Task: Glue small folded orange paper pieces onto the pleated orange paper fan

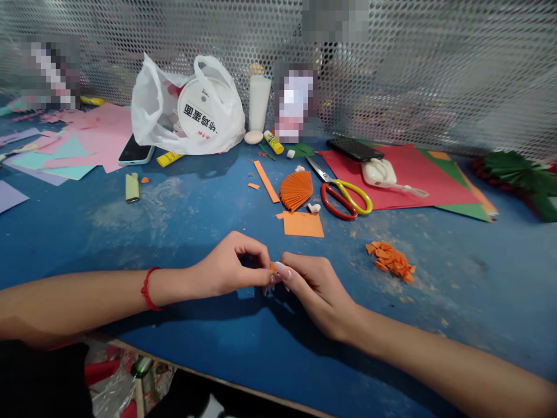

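My left hand [237, 264] and my right hand [315, 284] meet above the blue table, fingertips pinched together. Between them shows a small piece of orange paper [273, 267], mostly covered by the fingers. Just beyond lies a flat orange paper rectangle [304, 225], with a pleated orange paper fan [296, 190] behind it. A narrow orange strip [266, 182] rests to the fan's left. Scissors [343, 194] with one red and one yellow handle lie partly open at the fan's right. A heap of small orange paper pieces [391, 261] sits right of my right hand.
A white plastic bag [148, 116] with a round tub stands at the back, beside a white tube [260, 103] and a glue stick [273, 141]. Red paper [404, 174] carries a black phone [354, 149] and white case [378, 172]. Pink sheets [102, 130] and a lighter [132, 187] lie left.
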{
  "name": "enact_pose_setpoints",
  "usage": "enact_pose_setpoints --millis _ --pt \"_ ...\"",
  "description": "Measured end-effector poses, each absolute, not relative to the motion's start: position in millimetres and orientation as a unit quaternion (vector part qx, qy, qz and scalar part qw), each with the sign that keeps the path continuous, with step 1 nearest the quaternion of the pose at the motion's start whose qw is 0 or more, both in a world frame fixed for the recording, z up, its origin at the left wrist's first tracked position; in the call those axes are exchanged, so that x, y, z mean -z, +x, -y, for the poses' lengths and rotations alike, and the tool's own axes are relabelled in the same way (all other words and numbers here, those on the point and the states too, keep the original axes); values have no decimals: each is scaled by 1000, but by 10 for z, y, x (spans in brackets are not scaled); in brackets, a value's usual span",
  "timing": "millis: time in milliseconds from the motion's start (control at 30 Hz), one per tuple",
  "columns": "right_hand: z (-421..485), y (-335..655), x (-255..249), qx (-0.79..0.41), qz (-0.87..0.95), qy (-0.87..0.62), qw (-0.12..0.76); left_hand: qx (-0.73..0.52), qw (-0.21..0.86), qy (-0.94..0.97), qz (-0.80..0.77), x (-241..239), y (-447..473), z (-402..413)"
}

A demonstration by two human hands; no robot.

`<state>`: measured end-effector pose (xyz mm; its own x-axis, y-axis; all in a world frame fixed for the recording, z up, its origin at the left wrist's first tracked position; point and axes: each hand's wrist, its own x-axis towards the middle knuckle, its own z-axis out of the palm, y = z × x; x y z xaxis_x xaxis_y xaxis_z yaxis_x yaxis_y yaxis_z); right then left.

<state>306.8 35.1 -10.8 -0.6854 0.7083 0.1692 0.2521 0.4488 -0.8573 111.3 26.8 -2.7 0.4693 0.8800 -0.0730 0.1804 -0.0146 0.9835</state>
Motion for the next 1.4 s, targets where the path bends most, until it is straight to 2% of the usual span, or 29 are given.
enact_pose_setpoints --millis 267,567,833,1067,1400 --pt "-341 3071 118 -390 842 -274 253 -314 444 736 -403 35 1130 -194" --pt "-291 3062 143 -288 880 -290 242 -300 419 746 -422 80 1155 -172" --pt "-312 3063 130 -333 866 -293 232 -294 418 747 -425 58 1128 -176" --pt "-355 3081 130 -392 849 -274 224 -303 468 709 -433 59 1096 -160" --pt "-384 3081 128 -412 835 -269 246 -299 495 686 -442 37 1094 -188"
